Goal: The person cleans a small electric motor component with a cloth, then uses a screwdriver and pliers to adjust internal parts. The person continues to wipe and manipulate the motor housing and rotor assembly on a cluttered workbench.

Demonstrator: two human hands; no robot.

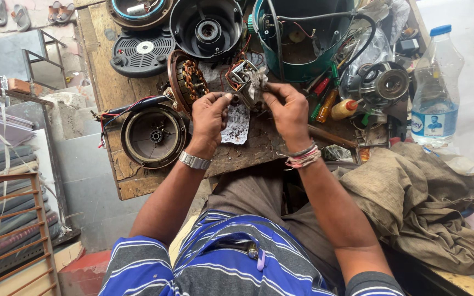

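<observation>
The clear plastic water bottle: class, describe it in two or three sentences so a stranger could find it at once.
Start at the wooden workbench strewn with motor parts, then move to its far right edge beyond the person's right hand. There stands the water bottle, upright beside crumpled brown sacking. It alone is transparent, with a blue cap and a blue label.

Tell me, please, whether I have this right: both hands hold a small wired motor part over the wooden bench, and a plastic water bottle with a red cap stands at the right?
Not quite: the plastic water bottle has a blue cap, not red, as the head view shows. The rest stands: the left hand and right hand hold the small wired motor part over the wooden bench, with the bottle at the right.
</observation>
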